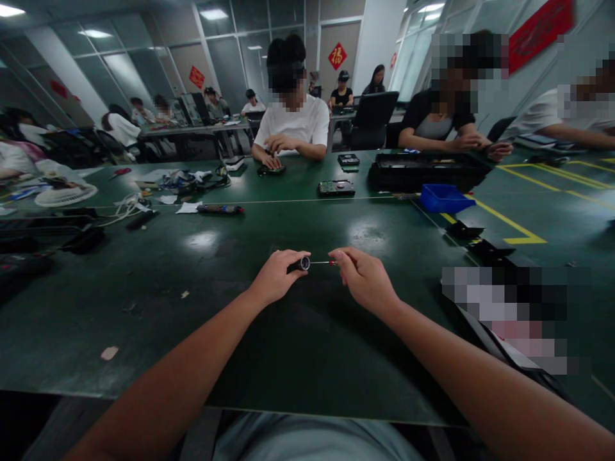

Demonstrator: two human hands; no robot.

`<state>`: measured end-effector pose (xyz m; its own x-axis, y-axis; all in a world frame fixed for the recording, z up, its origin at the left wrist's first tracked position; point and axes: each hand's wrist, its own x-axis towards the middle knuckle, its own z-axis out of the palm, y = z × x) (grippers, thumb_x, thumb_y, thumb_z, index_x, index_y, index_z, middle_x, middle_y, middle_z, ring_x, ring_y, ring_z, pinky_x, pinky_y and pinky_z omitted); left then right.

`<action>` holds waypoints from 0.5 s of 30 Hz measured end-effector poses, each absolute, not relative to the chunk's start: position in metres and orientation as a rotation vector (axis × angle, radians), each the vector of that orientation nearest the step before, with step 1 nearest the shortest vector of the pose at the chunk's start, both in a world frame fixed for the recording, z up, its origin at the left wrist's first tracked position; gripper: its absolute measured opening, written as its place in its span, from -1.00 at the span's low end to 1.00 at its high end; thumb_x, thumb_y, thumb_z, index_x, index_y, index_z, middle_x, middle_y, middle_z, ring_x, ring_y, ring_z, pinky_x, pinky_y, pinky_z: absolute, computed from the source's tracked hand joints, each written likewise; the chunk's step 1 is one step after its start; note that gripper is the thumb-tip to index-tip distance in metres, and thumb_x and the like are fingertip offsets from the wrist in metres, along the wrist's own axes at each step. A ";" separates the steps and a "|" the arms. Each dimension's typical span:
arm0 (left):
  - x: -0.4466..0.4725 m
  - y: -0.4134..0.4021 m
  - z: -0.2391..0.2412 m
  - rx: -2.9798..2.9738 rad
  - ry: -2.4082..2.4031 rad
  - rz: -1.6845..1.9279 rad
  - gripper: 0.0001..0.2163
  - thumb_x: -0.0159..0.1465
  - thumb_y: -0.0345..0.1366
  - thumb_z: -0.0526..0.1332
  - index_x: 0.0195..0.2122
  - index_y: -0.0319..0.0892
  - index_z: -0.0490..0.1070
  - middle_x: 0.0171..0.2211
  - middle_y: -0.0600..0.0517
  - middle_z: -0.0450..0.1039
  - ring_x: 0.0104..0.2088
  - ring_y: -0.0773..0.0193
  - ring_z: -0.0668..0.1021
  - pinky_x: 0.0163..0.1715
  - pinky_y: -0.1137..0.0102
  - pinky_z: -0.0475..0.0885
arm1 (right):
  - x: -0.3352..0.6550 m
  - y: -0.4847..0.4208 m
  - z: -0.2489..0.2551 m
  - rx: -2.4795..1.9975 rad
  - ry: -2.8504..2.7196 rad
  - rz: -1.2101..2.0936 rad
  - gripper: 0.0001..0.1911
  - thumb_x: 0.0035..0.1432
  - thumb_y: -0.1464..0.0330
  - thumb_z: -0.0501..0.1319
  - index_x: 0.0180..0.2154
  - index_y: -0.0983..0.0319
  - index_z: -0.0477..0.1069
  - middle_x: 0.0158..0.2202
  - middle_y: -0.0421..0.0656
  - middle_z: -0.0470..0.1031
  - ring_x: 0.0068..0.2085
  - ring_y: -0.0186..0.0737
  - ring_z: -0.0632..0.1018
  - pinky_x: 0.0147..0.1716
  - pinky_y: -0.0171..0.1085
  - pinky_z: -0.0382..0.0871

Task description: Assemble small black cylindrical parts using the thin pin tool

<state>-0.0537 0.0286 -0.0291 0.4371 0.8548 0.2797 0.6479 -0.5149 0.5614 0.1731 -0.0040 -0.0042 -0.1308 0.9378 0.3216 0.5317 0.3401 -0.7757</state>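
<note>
While right hand point(368, 278) pinches, thin rod point(320, 262) lies crosswise — near level; points left.

I've got a flat dk-green tabletop point(158, 275) on my end, smooth, semi-gloss w/ glare; a short blk cylinder point(300, 263), shiny, metallic-looking at its rim; a thin straight silvery rod point(320, 262), bright metal; a boxy blue bin point(444, 200), smooth plastic, approx. satin.

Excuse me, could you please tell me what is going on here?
The person's left hand holds a small dark cylinder, and the right hand pinches a thin metal-shafted tool over the green table. The tool points toward the cylinder's round end; whether it touches is too small to tell. Across the table, a co-worker in a white shirt handles a small device.
</note>
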 end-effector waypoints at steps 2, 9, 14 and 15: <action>-0.053 0.028 -0.027 2.303 1.280 0.775 -0.64 0.32 -0.34 0.29 0.15 -0.07 0.45 0.04 -0.03 0.52 0.05 0.10 0.51 0.12 0.13 0.35 | 0.173 -0.004 -0.004 -1.280 -1.818 0.617 -0.68 0.36 0.19 0.04 -0.08 0.17 0.49 -0.51 -0.22 0.47 -0.49 -0.20 0.49 -0.44 -0.23 0.28; -0.052 0.028 -0.026 2.240 1.278 0.827 -0.64 0.28 -0.39 0.31 0.11 -0.08 0.47 0.03 -0.03 0.52 0.05 0.12 0.53 0.14 0.14 0.37 | 0.172 -0.007 -0.003 -1.183 -1.852 0.687 -0.70 0.38 0.21 0.01 -0.10 0.13 0.47 -0.37 -0.18 0.53 -0.36 -0.18 0.53 -0.31 -0.19 0.33; -0.052 0.028 -0.029 2.253 1.267 0.821 -0.63 0.29 -0.36 0.31 0.13 -0.07 0.47 0.05 -0.04 0.52 0.07 0.10 0.52 0.15 0.13 0.36 | 0.172 -0.004 -0.009 -1.185 -1.664 0.713 -0.77 0.30 0.23 0.14 -0.05 0.14 0.39 -0.32 -0.15 0.56 -0.30 -0.14 0.57 -0.26 -0.16 0.40; -0.051 0.028 -0.029 2.263 1.266 0.816 -0.63 0.29 -0.36 0.31 0.13 -0.07 0.47 0.05 -0.04 0.52 0.07 0.10 0.52 0.15 0.13 0.36 | 0.172 -0.002 -0.011 -1.162 -1.611 0.747 -0.78 0.28 0.21 0.17 -0.09 0.14 0.40 -0.30 -0.13 0.57 -0.27 -0.13 0.59 -0.23 -0.15 0.42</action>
